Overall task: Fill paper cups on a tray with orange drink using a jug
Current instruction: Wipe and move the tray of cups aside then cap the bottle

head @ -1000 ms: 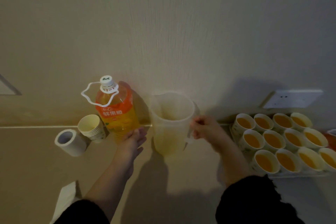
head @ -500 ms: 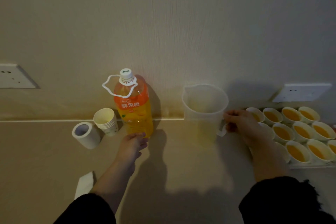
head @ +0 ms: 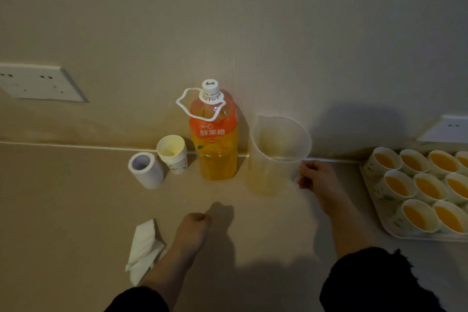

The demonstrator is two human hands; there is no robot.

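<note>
The tray (head: 372, 192) at the right edge of the frame is cut off, so only part of its load shows: paper cups (head: 395, 185) in 3 rows, each holding orange drink, with the outermost ones sliced by the border. The jug (head: 278, 154) stands upright on the counter (head: 76, 210) at centre right, just left of the tray and just beside the bottle (head: 215, 139). Its wall is translucent and tinged pale yellow low down, and the dim light makes it impossible to tell how much liquid it holds. The right hand (head: 319, 177) has its fingers curled round the jug's handle, which it mostly hides. The left hand (head: 195, 223), at lower centre, is balled into a fist with nothing in it; whether it touches the counter cannot be told. The bottle's orange label reads 鲜果橙, while the print on its white cap is too small to read. Left of it stand a stack of spare cups (head: 173, 153) and a white roll (head: 145, 170), and a crumpled tissue (head: 144, 246) lies by the left forearm. 2 wall sockets (head: 38, 82) show, the right 1 cropped.
</note>
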